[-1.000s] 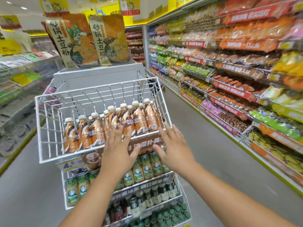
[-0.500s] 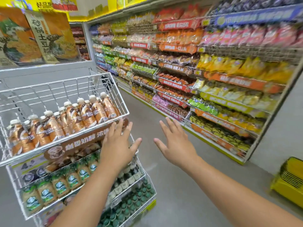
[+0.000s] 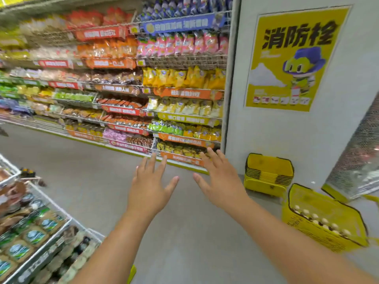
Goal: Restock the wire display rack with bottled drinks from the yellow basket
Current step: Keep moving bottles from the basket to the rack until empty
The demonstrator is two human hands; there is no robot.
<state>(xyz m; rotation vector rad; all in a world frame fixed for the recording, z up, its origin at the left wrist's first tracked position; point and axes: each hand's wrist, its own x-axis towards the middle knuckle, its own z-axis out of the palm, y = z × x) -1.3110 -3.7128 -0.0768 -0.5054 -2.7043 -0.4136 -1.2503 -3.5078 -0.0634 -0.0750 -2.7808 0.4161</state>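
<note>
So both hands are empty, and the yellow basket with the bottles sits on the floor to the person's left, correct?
Not quite. The head view shows the yellow basket with the bottles on the floor to the person's right. Both the left hand and right hand are indeed empty.

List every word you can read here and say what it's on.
"消防栓": yellow poster on the grey wall.
Poster small print: too small.
Shelf price strips: blurred, unreadable.
Rack bottle labels: blurred, unreadable.
Yellow basket of bottles: no text visible.

I am looking down a supermarket aisle: snack shelves (image 3: pixel 127 95) with price strips, stacked yellow shopping baskets (image 3: pixel 268 173), grey floor (image 3: pixel 82 171).
</note>
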